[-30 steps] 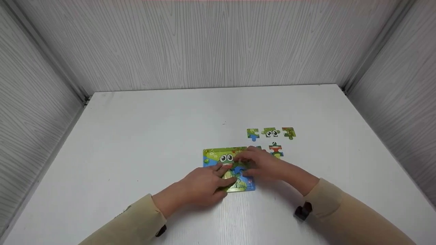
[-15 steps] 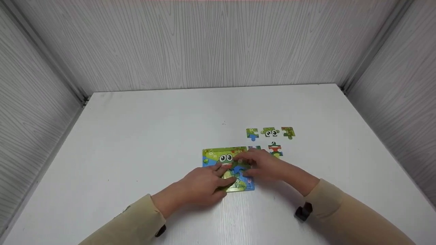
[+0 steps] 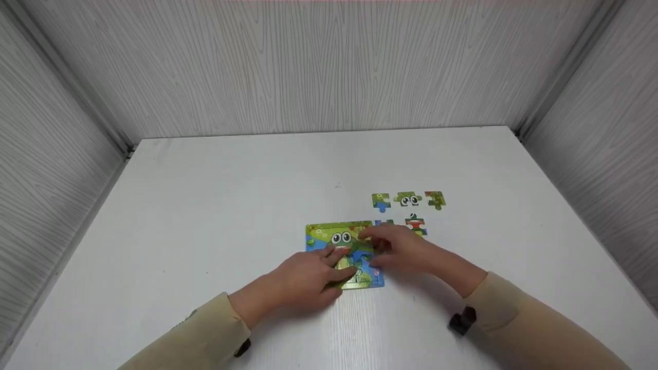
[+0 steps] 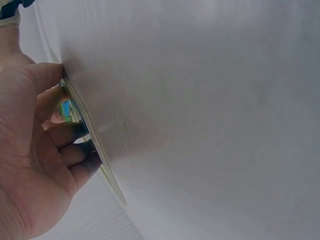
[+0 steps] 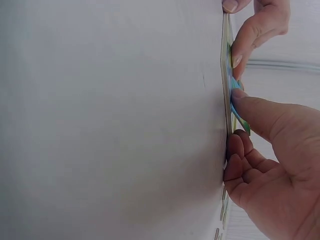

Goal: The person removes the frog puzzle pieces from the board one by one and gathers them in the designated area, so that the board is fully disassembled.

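A frog jigsaw puzzle board (image 3: 321, 232) in green, yellow and blue lies on the white table. My left hand (image 3: 306, 280) rests on its left and middle part with fingers spread, partly covering the frog picture. In the left wrist view, the left thumb (image 4: 50, 75) meets the board's near edge. My right hand (image 3: 403, 252) is over the board's right side, holding a blue and green puzzle piece (image 5: 241, 115) by thumb and fingers. That piece tilts up from the board in the right wrist view; its far part is hidden behind the thumb.
Behind the right hand lie loose pieces: a blue-green corner piece (image 3: 381, 202), an eyes piece (image 3: 408, 199), a brown-green corner piece (image 3: 436, 199), and a red-mouth piece (image 3: 415, 224). Another piece (image 3: 384, 222) is partly hidden by the hand. Grey wood-grain panels (image 3: 318, 67) enclose the table.
My right hand has shifted slightly to the right, its fingertips drawing back from the frog's eye and showing more of the board. The left hand stays in place.
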Demonstrator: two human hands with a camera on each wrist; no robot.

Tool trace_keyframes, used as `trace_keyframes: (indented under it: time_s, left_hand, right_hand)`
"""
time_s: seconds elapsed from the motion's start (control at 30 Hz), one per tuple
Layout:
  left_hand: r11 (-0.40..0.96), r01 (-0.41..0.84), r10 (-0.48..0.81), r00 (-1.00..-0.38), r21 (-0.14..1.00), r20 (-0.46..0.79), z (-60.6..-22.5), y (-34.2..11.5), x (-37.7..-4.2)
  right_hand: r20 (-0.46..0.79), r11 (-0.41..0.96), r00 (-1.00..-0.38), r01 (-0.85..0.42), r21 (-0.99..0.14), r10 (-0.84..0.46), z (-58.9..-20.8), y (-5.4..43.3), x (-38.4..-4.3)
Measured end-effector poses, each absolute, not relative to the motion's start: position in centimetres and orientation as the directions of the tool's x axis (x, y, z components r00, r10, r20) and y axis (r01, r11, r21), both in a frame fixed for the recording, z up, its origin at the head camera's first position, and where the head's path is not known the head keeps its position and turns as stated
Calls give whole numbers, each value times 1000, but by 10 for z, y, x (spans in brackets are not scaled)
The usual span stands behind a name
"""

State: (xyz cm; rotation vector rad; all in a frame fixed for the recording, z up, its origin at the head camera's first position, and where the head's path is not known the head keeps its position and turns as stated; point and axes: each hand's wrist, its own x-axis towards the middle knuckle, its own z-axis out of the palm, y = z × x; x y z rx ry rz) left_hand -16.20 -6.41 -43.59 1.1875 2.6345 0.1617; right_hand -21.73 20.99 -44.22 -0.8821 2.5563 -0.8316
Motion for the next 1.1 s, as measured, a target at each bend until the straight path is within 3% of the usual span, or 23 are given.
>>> trace_keyframes:
  time_s: [0.53, 0.83, 1.1]
  left_hand:
    - [658, 722, 753, -635, 213, -173, -436, -65, -162]
    - [655, 727, 755, -639, 207, -145, -436, -65, -161]
    - [659, 725, 752, -639, 202, -159, -436, -64, -161]
  right_hand:
    - [-88, 612, -759, -445, -654, -645, -442, 210, -217]
    - [-43, 587, -739, -497, -638, -672, -445, 211, -220]
    - [-77, 608, -763, -446, -657, -642, -446, 211, -220]
